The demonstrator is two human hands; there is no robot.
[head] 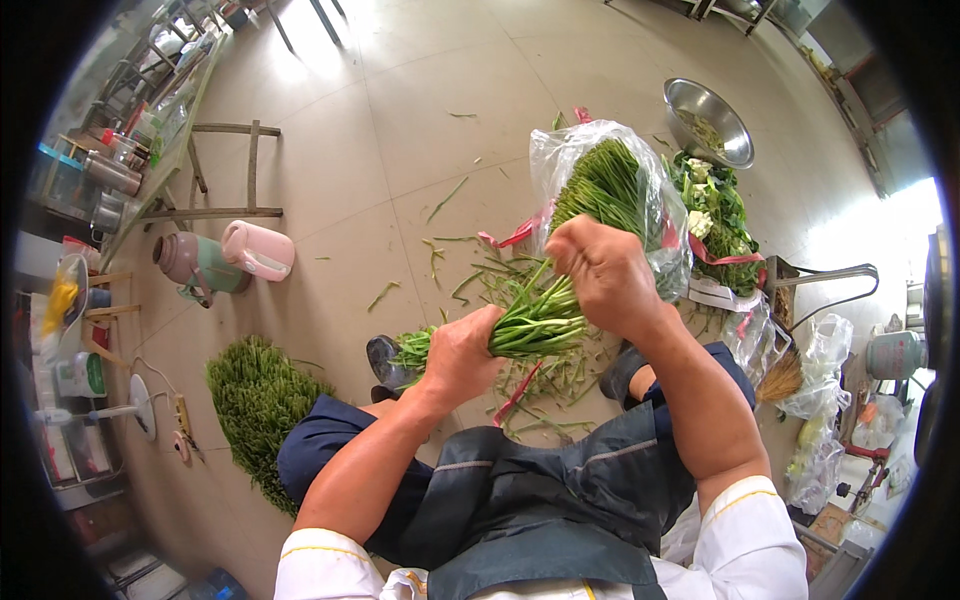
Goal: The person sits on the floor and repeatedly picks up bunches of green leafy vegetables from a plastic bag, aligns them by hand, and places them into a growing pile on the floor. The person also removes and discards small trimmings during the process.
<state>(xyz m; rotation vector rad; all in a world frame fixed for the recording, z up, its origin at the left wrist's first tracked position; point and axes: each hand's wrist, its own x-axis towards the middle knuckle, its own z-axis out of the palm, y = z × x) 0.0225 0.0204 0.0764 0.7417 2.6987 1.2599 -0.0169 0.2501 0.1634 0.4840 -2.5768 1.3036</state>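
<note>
My left hand is closed around a bunch of long green vegetable stems, held above the floor between my knees. The leafy tips poke out to the left of my fist, and the paler stem ends fan out to the right. My right hand is curled just above those pale ends. Its fingertips are blurred, so whether a stem is pinched there cannot be told. Just beyond it, a clear plastic bag lies around a thick bundle of similar green stems. Loose trimmings and red strips litter the floor below.
A large heap of green stems lies beside my left leg. Right of the bag are leafy greens and a steel bowl. A thermos and a pink jug are at left; a broom is at right.
</note>
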